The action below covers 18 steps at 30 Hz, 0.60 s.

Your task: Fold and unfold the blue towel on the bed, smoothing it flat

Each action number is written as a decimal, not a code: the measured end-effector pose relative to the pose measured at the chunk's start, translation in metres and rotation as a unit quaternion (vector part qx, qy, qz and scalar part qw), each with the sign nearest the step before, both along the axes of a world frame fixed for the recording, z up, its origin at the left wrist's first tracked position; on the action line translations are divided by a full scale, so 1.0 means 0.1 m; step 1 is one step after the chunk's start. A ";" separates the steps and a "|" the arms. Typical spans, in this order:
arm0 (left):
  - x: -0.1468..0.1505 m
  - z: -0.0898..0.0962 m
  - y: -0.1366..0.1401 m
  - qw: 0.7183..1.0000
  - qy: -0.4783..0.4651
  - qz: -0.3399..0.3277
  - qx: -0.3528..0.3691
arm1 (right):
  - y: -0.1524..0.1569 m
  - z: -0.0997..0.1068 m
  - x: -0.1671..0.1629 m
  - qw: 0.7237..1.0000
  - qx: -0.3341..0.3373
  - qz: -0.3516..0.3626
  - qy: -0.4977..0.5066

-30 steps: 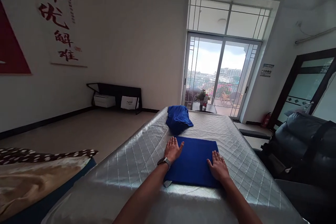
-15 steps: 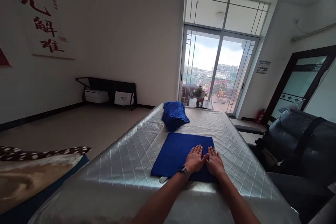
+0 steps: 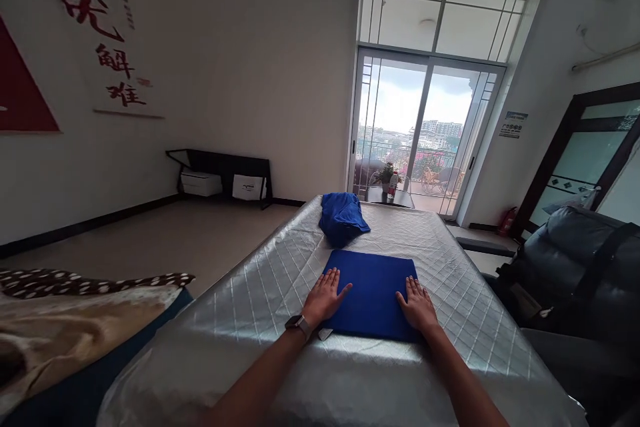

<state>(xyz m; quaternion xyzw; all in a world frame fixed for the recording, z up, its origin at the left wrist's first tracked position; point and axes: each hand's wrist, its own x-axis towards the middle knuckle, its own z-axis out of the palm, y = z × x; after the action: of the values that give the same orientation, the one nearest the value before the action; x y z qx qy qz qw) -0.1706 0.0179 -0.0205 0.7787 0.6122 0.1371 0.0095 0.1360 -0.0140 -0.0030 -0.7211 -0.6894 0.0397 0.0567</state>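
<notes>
A flat, neatly folded blue cloth (image 3: 373, 293) lies on a silver quilted cover (image 3: 260, 287). My left hand (image 3: 324, 297), with a watch at the wrist, rests flat on the cloth's left edge, thumb pointing inward. On the right edge lies my right hand (image 3: 418, 303), fingers stretched out and thumb apart. Neither hand grips anything. Beyond the folded piece sits a crumpled blue cloth (image 3: 344, 217). A small pale tag (image 3: 325, 333) sticks out at the near left corner of the folded cloth.
A beige blanket with a brown dotted border (image 3: 100, 327) lies at the left. To the right stands a dark padded chair (image 3: 575, 267) with a strap over it. A small table (image 3: 373, 197) with a plant and bottle is by the glass door (image 3: 390, 113).
My left hand has slid left across the folded cloth to its left edge. The right hand stays near the right edge, now well apart from the left. The camera view has turned slightly left.
</notes>
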 end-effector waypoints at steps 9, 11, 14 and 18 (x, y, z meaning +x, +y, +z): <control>0.03 0.00 -0.02 1.000 -0.011 -0.003 0.021 | -0.20 0.06 -0.05 1.000 0.006 -0.001 -0.021; 0.02 0.00 -0.03 1.000 -0.009 -0.003 0.025 | -0.29 0.02 -0.06 1.000 0.001 0.008 -0.018; 0.04 0.02 -0.06 1.000 -0.010 -0.003 0.024 | -0.40 -0.03 -0.09 1.000 0.000 0.013 -0.008; 0.04 0.05 -0.08 1.000 -0.021 -0.001 0.020 | -0.45 -0.04 -0.12 1.000 0.016 0.000 -0.005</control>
<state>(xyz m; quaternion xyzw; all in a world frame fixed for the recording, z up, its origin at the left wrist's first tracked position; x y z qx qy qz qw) -0.1665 0.0102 -0.0158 0.7765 0.6080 0.1655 0.0066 0.1242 -0.0590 -0.0072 -0.7205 -0.6899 0.0251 0.0650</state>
